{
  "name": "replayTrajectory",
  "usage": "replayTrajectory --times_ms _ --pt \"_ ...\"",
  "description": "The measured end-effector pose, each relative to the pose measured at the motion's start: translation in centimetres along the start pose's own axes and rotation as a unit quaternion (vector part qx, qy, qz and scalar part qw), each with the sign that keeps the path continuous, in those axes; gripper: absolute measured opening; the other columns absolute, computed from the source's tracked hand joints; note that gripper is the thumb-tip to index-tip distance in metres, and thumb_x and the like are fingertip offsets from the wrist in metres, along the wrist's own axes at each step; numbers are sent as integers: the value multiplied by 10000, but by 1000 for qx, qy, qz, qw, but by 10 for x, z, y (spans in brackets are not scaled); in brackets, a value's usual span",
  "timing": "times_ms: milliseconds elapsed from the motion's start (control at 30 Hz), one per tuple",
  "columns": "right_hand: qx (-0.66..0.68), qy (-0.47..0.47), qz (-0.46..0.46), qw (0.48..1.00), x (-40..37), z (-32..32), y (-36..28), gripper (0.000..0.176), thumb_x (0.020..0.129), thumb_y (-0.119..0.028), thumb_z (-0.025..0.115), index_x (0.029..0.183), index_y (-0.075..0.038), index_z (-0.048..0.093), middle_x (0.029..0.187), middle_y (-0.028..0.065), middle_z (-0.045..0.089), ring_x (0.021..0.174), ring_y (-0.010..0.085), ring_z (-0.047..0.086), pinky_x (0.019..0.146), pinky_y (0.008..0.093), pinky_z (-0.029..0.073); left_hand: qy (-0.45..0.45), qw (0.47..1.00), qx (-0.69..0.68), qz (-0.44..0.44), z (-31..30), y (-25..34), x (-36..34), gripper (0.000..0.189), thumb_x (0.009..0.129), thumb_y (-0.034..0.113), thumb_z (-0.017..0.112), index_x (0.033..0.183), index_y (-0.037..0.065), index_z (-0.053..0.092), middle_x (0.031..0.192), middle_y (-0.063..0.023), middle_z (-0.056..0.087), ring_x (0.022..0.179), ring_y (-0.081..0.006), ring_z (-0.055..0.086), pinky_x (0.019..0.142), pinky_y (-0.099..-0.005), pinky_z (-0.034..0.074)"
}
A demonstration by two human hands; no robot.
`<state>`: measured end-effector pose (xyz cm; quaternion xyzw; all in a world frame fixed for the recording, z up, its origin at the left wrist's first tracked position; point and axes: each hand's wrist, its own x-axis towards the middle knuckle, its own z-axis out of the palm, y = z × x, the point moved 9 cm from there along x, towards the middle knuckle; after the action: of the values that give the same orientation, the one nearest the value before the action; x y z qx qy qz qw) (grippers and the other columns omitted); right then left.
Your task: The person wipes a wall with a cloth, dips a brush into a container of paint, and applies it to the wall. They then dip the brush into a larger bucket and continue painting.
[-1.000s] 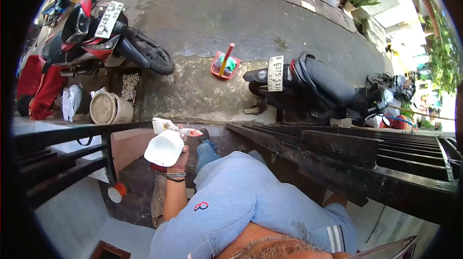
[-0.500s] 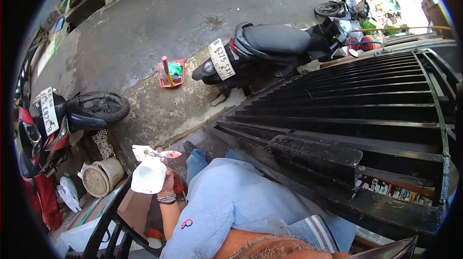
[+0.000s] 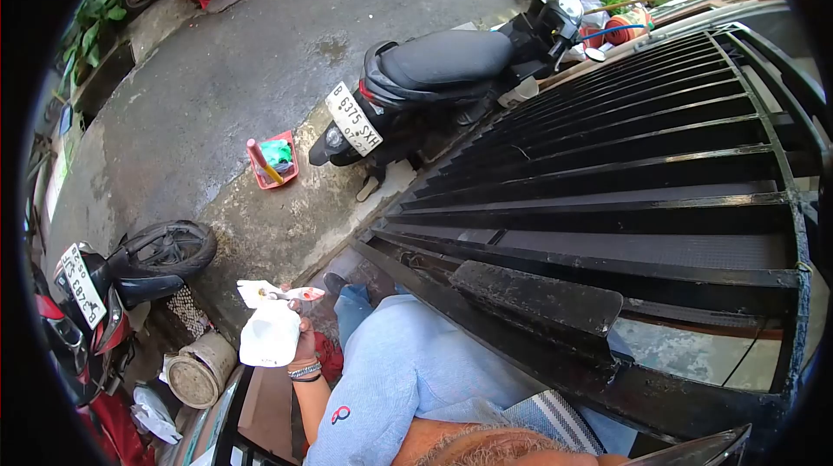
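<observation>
My left hand (image 3: 305, 346), with bracelets at the wrist, is closed round a white plastic container (image 3: 270, 338). Alongside the container's far edge is a paintbrush (image 3: 304, 294) with white-smeared bristles and a pale, reddish-marked handle. The same hand seems to hold both, though most of its fingers are hidden. Below the hand are bits of red cloth (image 3: 327, 353). My right hand is out of view. A black slatted metal gate (image 3: 590, 197) fills the right side, close to my body.
A black motorbike (image 3: 451, 62) stands beyond the gate, and another motorbike (image 3: 165, 253) is at left. Between them, a red basket (image 3: 291, 173) with a pink-and-yellow handle sits on concrete. A dirty bucket (image 3: 195, 381) lies at lower left.
My view has turned slightly, so the motorbikes and basket appear shifted left. My left hand still holds the container and brush, now showing a little lower in view.
</observation>
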<state>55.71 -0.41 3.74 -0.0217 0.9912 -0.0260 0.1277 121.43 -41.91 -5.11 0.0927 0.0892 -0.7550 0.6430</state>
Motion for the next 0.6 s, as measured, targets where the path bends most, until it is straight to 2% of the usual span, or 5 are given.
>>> replayTrajectory --times_ms 200,300,500,600 --pt "-3 -7 1 1000 -3 3 2 393 948 -392 489 1130 -76 636 1144 158 638 1082 286 606 865 462 461 -16 1000 -11 6 3 7 -8 509 960 322 520 1393 86 394 1455 -192 302 1121 -355 543 683 -443 571" --pt "-3 -11 0 1000 -4 3 3 393 947 -391 489 1127 -75 637 1139 158 639 1078 286 608 862 459 463 -7 1000 -22 0 -2 10 -12 567 945 321 545 1444 144 339 1470 -187 269 1112 -347 523 672 -432 579" --pt "-5 -19 -9 1000 2 11 -5 392 947 -390 490 1119 -72 640 1129 159 642 1070 285 611 858 454 466 -29 999 -21 18 0 16 -24 569 946 322 546 1442 134 342 1474 -177 268 1137 -359 527 687 -439 577" --pt "-2 -21 -14 1000 5 14 -8 391 946 -389 490 1115 -70 641 1124 160 644 1066 284 613 855 452 467 -69 997 -17 31 14 19 -32 512 964 318 517 1401 86 383 1484 -181 265 1171 -363 516 723 -456 563"
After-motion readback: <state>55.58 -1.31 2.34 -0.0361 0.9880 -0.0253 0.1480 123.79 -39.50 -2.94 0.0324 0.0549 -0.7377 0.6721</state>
